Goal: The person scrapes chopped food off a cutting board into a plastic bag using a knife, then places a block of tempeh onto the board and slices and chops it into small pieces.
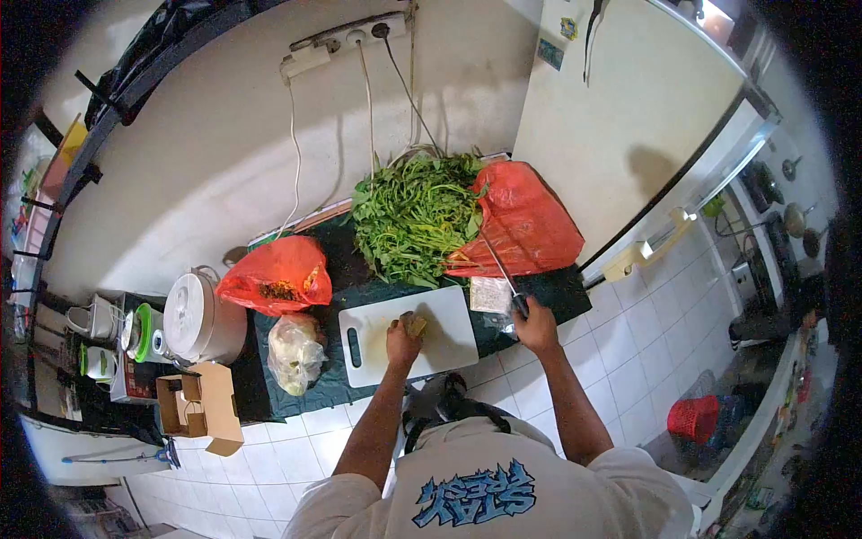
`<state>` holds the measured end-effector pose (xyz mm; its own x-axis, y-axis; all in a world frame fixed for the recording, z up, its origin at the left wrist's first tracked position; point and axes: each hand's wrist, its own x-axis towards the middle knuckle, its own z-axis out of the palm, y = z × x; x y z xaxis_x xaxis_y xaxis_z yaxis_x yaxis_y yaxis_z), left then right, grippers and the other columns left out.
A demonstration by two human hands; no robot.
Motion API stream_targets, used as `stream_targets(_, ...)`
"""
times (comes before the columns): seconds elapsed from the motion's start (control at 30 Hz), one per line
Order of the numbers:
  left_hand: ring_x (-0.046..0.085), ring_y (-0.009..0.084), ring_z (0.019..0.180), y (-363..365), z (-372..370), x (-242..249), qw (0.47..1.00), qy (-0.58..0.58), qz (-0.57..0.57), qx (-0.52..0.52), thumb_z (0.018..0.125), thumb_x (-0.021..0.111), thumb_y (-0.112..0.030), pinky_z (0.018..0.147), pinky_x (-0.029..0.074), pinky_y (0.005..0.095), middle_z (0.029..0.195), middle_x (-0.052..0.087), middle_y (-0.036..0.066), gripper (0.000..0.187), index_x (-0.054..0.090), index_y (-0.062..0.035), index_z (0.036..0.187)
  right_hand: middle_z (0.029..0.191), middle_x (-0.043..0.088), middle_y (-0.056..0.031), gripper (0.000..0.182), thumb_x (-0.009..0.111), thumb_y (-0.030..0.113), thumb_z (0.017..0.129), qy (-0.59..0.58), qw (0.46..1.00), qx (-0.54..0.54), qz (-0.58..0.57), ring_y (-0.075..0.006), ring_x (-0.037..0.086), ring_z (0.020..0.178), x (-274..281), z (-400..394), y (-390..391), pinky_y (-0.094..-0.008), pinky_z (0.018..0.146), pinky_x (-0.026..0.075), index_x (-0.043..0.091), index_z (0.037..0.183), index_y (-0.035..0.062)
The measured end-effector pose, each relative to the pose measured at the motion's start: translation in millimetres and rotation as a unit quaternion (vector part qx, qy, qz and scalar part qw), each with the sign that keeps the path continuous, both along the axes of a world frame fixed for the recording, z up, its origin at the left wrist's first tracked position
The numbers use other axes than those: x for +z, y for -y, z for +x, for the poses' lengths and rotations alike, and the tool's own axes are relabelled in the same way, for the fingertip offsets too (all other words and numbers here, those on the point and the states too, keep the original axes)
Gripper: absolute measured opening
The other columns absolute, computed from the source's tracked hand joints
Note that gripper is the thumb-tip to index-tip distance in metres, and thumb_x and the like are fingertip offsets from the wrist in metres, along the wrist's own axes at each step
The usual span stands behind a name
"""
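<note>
My left hand is closed around a small yellowish-brown block, whose kind I cannot make out. It rests over the white cutting board, which has a dark-rimmed handle slot at its left end. To the right of the board, my right hand grips the black handle of a knife. The long blade points up and away, over the red bag's edge and apart from the board. Just left of the knife handle lies a flat whitish block that looks wrapped.
Behind the board is a big heap of leafy greens, beside a red plastic bag. Another red bag holds orange and green bits. A clear bag, a white lidded bucket and an open cardboard box stand left.
</note>
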<state>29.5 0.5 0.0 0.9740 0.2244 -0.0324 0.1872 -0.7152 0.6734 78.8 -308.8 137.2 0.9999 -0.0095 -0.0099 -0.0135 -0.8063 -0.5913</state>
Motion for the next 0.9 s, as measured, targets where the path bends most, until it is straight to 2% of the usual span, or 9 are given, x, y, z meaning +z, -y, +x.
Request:
stream_targets(0.2,0.059,0.0407,0.095,-28,6,5,0.995,0.061,-0.05,0.059,0.066,0.074,-0.011,0.083,0.051,0.0458,0.108,0.06,0.021,0.07,0.047,-0.0093,0.131,0.067,0.057,-0.0236,0.022,0.066,0.017,0.076,0.059,0.992,0.087,0.065,-0.0439,0.06,0.068,-11,-23,-7,-0.0502,0.06,0.046,0.053,0.081,-0.0004)
stream_targets(0.27,0.059,0.0408,0.097,-15,11,26,0.99,-0.011,-0.134,0.033,0.066,0.074,-0.012,0.084,0.05,0.0466,0.108,0.06,0.021,0.071,0.046,-0.0086,0.131,0.068,0.057,-0.0229,0.022,0.067,0.017,0.075,0.061,0.991,0.095,0.07,-0.0439,0.059,0.067,-25,-29,-10,-0.0492,0.06,0.045,0.053,0.081,-0.0002)
stream_targets(0.33,0.06,0.0407,0.093,11,18,15,0.997,-0.005,0.041,-0.06,0.072,0.068,-0.01,0.082,0.05,0.0489,0.104,0.059,0.02,0.062,0.047,-0.0188,0.13,0.069,0.057,-0.0233,0.023,0.067,0.017,0.075,0.064,0.989,0.111,0.076,-0.0442,0.058,0.069,-27,-31,-16,-0.0494,0.061,0.045,0.053,0.081,-0.0003)
stream_targets(0.4,0.06,0.041,0.092,17,19,-5,0.995,0.022,0.076,-0.056,0.076,0.064,-0.009,0.08,0.051,0.0496,0.105,0.058,0.02,0.055,0.05,-0.0218,0.127,0.072,0.058,-0.0241,0.024,0.067,0.017,0.075,0.024,0.989,0.105,0.099,-0.0444,0.059,0.072,-19,-34,-22,-0.0491,0.063,0.046,0.053,0.081,-0.0004)
stream_targets(0.5,0.061,0.0405,0.088,-9,22,-18,0.997,-0.005,0.072,0.026,0.076,0.064,-0.008,0.075,0.052,0.049,0.106,0.056,0.021,0.051,0.053,-0.0199,0.125,0.075,0.059,-0.0247,0.023,0.066,0.018,0.077,0.053,0.987,0.121,0.091,-0.0445,0.06,0.075,-23,-38,-20,-0.0491,0.064,0.046,0.053,0.083,-0.0003)
stream_targets(0.63,0.056,0.0414,0.099,-34,14,10,0.988,-0.024,0.065,0.139,0.074,0.066,-0.008,0.084,0.049,0.0493,0.116,0.05,0.024,0.06,0.047,-0.0135,0.131,0.076,0.06,-0.0243,0.025,0.067,0.02,0.079,0.067,0.985,0.132,0.091,-0.0441,0.06,0.075,-40,-46,-15,-0.049,0.065,0.046,0.053,0.084,0.0001)
stream_targets(0.7,0.052,0.0418,0.105,-26,17,3,0.995,0.037,0.057,0.079,0.073,0.066,-0.008,0.091,0.046,0.0491,0.123,0.046,0.023,0.065,0.043,-0.011,0.134,0.077,0.06,-0.0242,0.027,0.067,0.023,0.081,-0.012,0.989,0.12,0.082,-0.0439,0.06,0.075,-46,-53,-17,-0.0483,0.065,0.046,0.053,0.086,0.0003)
stream_targets(0.8,0.05,0.0413,0.108,1,21,7,0.996,-0.032,0.062,-0.057,0.068,0.068,-0.007,0.093,0.045,0.0487,0.115,0.053,0.023,0.075,0.039,-0.0107,0.137,0.08,0.06,-0.025,0.028,0.066,0.025,0.083,-0.033,0.986,0.134,0.089,-0.0435,0.06,0.078,-52,-59,-25,-0.0477,0.066,0.045,0.053,0.086,0.0003)
stream_targets(0.9,0.054,0.0391,0.103,20,13,22,0.997,0.035,0.067,-0.008,0.067,0.068,-0.008,0.09,0.046,0.0475,0.106,0.058,0.021,0.062,0.05,-0.009,0.127,0.083,0.061,-0.0252,0.029,0.066,0.026,0.084,-0.014,0.981,0.172,0.09,-0.0439,0.06,0.081,-75,-68,-31,-0.0483,0.068,0.045,0.054,0.086,0.0002)
